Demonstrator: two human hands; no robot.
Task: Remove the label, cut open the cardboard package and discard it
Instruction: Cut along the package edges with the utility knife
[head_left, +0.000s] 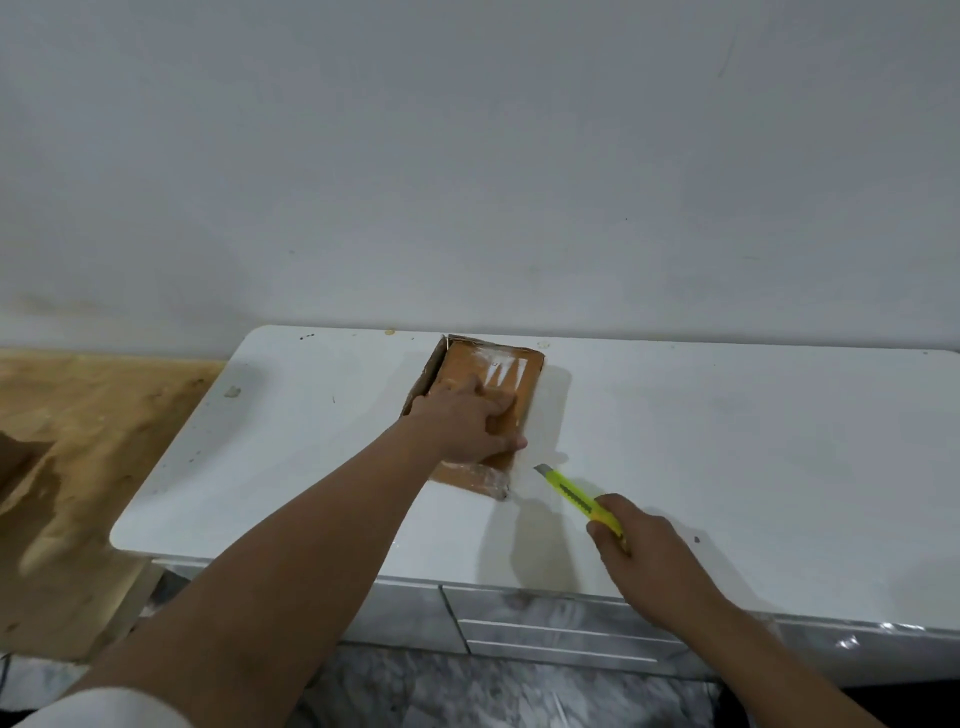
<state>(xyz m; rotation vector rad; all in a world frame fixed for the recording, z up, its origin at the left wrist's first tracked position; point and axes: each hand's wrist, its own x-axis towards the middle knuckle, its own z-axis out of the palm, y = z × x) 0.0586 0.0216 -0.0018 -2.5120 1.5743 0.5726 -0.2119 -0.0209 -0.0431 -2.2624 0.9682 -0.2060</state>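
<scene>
A flat brown cardboard package wrapped in clear tape lies on the white table top, close to the wall. White scraps of label remain on its upper face. My left hand presses flat on the package, fingers spread over its middle. My right hand grips a yellow utility knife. Its short blade points up and left, just right of the package's near corner and not touching it.
The white wall rises directly behind the table. A wooden board surface lies to the left, lower than the table. Drawer fronts show under the table's front edge.
</scene>
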